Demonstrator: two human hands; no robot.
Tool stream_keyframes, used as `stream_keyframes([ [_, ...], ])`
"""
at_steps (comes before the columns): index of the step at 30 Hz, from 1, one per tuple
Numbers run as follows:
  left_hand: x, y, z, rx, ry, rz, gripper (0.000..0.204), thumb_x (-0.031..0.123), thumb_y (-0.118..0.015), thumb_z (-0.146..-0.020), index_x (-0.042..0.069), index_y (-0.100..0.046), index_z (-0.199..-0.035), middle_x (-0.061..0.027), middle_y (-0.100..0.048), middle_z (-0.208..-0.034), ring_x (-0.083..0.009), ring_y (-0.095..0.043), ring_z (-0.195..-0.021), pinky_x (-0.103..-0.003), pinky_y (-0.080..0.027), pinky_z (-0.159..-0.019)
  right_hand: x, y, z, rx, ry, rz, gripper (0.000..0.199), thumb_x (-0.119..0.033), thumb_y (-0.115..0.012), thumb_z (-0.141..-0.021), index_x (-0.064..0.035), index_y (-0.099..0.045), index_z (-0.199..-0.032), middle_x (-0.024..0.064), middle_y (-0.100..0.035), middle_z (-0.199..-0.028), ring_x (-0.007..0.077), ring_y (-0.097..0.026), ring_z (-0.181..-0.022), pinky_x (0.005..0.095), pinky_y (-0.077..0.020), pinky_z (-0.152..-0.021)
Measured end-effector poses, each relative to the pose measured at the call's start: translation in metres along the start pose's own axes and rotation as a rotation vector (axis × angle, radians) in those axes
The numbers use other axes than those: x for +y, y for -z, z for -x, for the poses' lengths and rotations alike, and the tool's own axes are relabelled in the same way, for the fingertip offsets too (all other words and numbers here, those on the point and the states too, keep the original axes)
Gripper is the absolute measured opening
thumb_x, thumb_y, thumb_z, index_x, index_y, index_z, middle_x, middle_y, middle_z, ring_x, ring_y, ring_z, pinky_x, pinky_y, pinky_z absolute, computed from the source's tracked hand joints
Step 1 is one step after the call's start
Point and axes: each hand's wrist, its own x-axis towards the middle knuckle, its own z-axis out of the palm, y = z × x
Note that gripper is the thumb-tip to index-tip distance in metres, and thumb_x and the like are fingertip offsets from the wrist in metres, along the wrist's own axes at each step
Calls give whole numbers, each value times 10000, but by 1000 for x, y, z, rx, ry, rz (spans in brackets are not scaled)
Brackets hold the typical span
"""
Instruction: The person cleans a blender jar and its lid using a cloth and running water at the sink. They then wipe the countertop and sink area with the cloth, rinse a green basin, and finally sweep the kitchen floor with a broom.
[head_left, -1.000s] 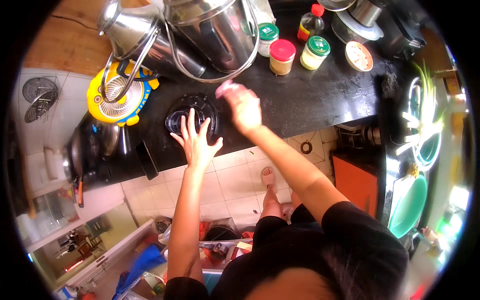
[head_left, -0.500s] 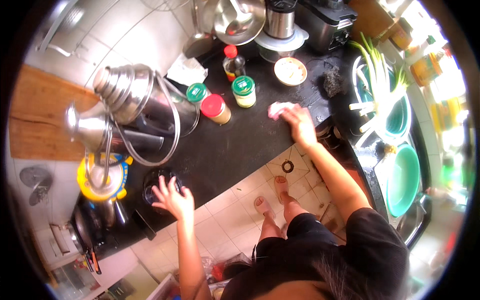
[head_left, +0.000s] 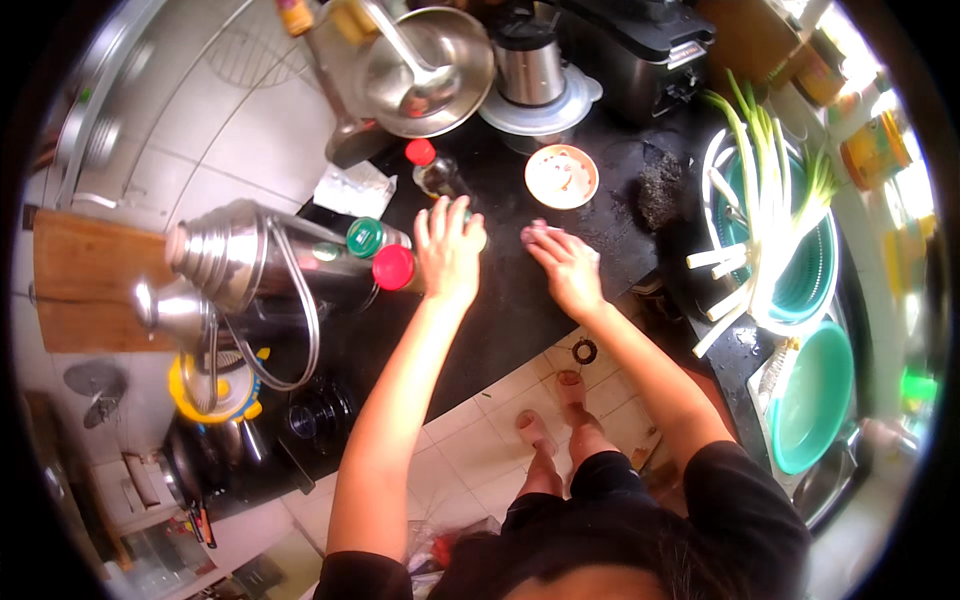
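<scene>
My left hand (head_left: 447, 255) reaches over a small jar (head_left: 481, 237) from above, its fingers curved about the top. The hand hides most of this jar, so the hold shows only in part. Just left stand a jar with a red lid (head_left: 393, 267) and a jar with a green lid (head_left: 366, 238). Beyond my fingers is a dark bottle with a red cap (head_left: 434, 172). My right hand (head_left: 572, 276) presses a pink cloth (head_left: 535, 231) onto the black countertop (head_left: 510, 305), and its fingers cover most of the cloth.
Steel flasks (head_left: 250, 260) with looped handles stand at the left. A round patterned dish (head_left: 562, 177) and a dark scouring pad (head_left: 660, 188) lie beyond my right hand. Spring onions (head_left: 765, 210) rest across a green basket at the right, near a green basin (head_left: 815, 400).
My left hand has moved from beside the dark round thing at the left to the jar. My right hand stays on the cloth, slightly nearer. The whole view has shifted.
</scene>
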Motion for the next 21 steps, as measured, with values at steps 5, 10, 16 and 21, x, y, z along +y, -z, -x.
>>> stream_keyframes([
  [5,-16,2,-1,-45,9,-94,235,92,-596,-771,97,-642,-1002,-95,-530,-1178,-309,-444,-1184,-478,-317,-1009,-6,-51,-43,59,-23,42,240,-143,-520,-793,-99,-627,-1004,22,-582,-1174,210,-502,-1154,363,-389,-954],
  [10,35,-4,-20,-160,268,504,464,79,-617,-772,27,-478,-1212,-150,-556,-1080,-309,-578,-983,-434,-452,-837,-8,-17,-2,-33,-6,11,317,-128,-521,-773,-102,-625,-1072,30,-565,-1196,227,-476,-1147,403,-367,-969],
  [16,80,-71,-66,-600,1032,1308,476,306,-477,-946,-2,-292,-1257,-174,-642,-872,-188,-636,-563,-250,-485,-443,78,2,2,214,-495,272,373,-54,-455,-852,4,-529,-1213,139,-509,-1268,317,-482,-1143,405,-380,-965],
  [21,87,-84,-77,-473,1004,1246,201,115,-403,-924,8,-378,-1092,-157,-628,-748,-176,-614,-529,-255,-484,-433,146,-25,-67,437,-626,429,322,-87,-419,-895,-9,-529,-1187,127,-505,-1286,298,-479,-1170,422,-441,-898],
])
